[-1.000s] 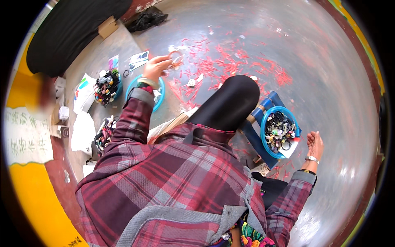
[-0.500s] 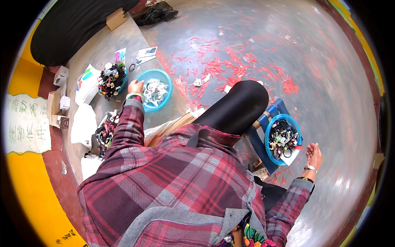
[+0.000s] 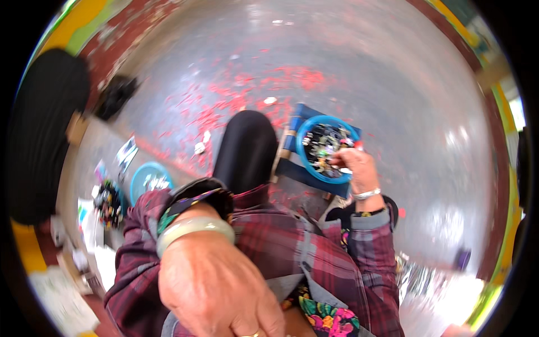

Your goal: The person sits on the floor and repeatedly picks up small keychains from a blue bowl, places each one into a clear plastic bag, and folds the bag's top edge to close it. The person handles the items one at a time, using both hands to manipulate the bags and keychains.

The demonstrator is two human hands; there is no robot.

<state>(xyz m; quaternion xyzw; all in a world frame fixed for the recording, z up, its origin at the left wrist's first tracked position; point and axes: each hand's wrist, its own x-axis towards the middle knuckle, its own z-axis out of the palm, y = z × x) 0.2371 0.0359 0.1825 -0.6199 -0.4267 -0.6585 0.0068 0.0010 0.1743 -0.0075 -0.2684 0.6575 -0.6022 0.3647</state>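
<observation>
My right hand [image 3: 360, 169] reaches over the right rim of a blue plastic basin [image 3: 300, 147], thumb and fingers drawn together above its contents. In the basin lies a heap of small dark elastic bands with pale and coloured pieces [image 3: 323, 143]. What the fingertips hold, if anything, is too small to make out. My left hand [image 3: 210, 283] is raised close in front of my chest, a pale bangle on its wrist. Its knuckles are bent and the fingertips run past the lower edge, so anything in them is hidden.
The basin rests on a low blue stool [image 3: 303, 174] beside my knee [image 3: 247, 149]. At the left are another blue basin [image 3: 135, 185] with small clear packets, a dark bundle of bands [image 3: 108, 205] and cards [image 3: 127, 151]. Red scraps [image 3: 224, 101] litter the grey floor.
My left hand has left the left-hand basin and come up to my chest. My right hand has moved from beside the stool's basin to over it. The view has swung right.
</observation>
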